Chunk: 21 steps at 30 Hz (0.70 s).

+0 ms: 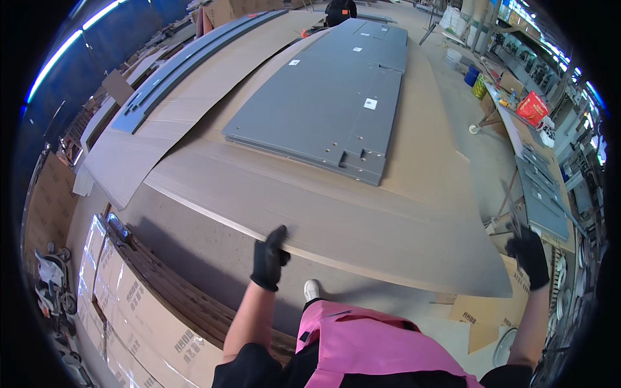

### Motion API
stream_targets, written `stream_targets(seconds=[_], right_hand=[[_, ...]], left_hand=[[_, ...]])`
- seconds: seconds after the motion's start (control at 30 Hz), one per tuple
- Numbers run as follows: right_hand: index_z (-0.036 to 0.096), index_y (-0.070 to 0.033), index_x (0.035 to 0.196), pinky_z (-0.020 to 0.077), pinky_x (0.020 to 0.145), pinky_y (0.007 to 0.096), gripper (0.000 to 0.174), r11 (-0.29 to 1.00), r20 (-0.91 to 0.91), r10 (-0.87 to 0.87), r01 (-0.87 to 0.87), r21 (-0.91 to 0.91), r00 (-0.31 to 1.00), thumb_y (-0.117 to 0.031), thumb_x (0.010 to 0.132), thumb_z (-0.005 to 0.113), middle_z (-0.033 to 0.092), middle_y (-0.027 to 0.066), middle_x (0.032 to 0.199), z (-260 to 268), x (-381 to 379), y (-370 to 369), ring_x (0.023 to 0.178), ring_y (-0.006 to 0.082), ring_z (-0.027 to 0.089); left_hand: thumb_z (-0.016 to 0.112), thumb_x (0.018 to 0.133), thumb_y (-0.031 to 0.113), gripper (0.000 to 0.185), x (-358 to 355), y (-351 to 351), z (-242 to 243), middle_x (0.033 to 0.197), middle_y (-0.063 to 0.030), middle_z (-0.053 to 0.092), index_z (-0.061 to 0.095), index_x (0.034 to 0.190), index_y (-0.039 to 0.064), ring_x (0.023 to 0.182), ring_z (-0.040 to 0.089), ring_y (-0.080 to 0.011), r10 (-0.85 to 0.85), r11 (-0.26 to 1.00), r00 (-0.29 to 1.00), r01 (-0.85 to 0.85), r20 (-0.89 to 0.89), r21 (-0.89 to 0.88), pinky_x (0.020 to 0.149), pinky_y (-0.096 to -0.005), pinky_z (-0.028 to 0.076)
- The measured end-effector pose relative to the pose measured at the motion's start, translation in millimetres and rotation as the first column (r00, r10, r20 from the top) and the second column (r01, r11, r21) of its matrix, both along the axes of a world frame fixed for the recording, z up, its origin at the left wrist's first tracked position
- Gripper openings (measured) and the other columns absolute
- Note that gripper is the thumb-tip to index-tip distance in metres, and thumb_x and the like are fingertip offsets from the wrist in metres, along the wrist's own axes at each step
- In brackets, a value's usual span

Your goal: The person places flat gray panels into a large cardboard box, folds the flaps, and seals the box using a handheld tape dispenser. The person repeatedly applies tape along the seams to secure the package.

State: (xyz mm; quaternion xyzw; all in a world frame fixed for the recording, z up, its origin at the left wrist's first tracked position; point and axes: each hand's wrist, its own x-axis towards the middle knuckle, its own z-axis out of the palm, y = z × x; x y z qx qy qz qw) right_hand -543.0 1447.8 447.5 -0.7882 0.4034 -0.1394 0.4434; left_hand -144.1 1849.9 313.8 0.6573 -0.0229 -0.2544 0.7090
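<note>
My left hand, in a black glove, is at the near edge of a large brown cardboard sheet. Its thumb points up over the sheet and its fingers are curled by the edge; whether they pinch it is unclear. At the sheet's right corner, my right hand, also gloved, is raised and closed around a thin, motion-blurred tool. Further back on the cardboard lies a stack of dark grey panels with drilled holes, notches and white labels.
Long grey strips lie on another cardboard sheet at left. Wrapped cartons stand low at the near left. To the right, a bench carries grey panels and a red bag. A person is at the far end.
</note>
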Motion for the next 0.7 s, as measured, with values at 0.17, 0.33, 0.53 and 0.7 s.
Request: stream_targets(seconds=[0.17,0.33,0.53,0.7], right_hand=[[0.048,-0.013,0.142,0.0431,0.047,0.0241,0.059,0.796,-0.183,0.588,-0.604,-0.039,0.788,-0.018,0.085,0.062,0.054,0.0001,0.066,-13.3,260.5,52.1,0.048,0.0066,0.046],[0.04,-0.029,0.147,0.0515,0.074,0.0387,0.061,0.522,-0.411,0.695,-0.807,-0.276,0.59,-0.025,0.09,0.061,0.066,0.0179,0.091,-109.9,484.3,129.1,0.074,0.0252,0.063],[0.046,-0.029,0.143,0.0506,0.081,0.0417,0.057,0.553,-0.453,0.646,-0.786,-0.276,0.614,-0.018,0.089,0.061,0.067,0.0184,0.099,-155.9,595.2,177.2,0.09,0.03,0.065],[0.057,-0.018,0.134,0.05,0.081,0.0423,0.046,0.511,-0.531,0.639,-0.823,-0.247,0.556,-0.018,0.088,0.06,0.068,0.0173,0.093,-150.8,634.8,195.5,0.088,0.0295,0.066]], left_hand=[[0.059,0.092,0.033,0.031,5.1,22.6,-5.6,0.057,-0.0027,0.053,0.066,0.085,0.004,0.045,0.048,-0.0104,-0.213,0.975,0.961,0.221,-0.176,0.032,0.042,-0.0242,0.036],[0.061,0.094,0.03,0.033,17.8,36.9,-6.4,0.067,-0.0078,0.063,0.069,0.101,0.0,0.053,0.059,-0.0143,-0.336,0.94,0.883,0.338,-0.328,-0.053,0.049,-0.0261,0.046],[0.061,0.096,0.03,0.03,35.6,44.6,-5.1,0.072,-0.0074,0.064,0.068,0.108,0.003,0.059,0.06,-0.0132,-0.473,0.868,0.736,0.485,-0.483,-0.111,0.054,-0.0264,0.047],[0.066,0.093,0.027,0.025,44.4,45.3,-2.3,0.069,-0.0058,0.062,0.067,0.098,0.002,0.057,0.056,-0.0115,-0.504,0.863,0.74,0.447,-0.445,-0.235,0.053,-0.0266,0.044]])
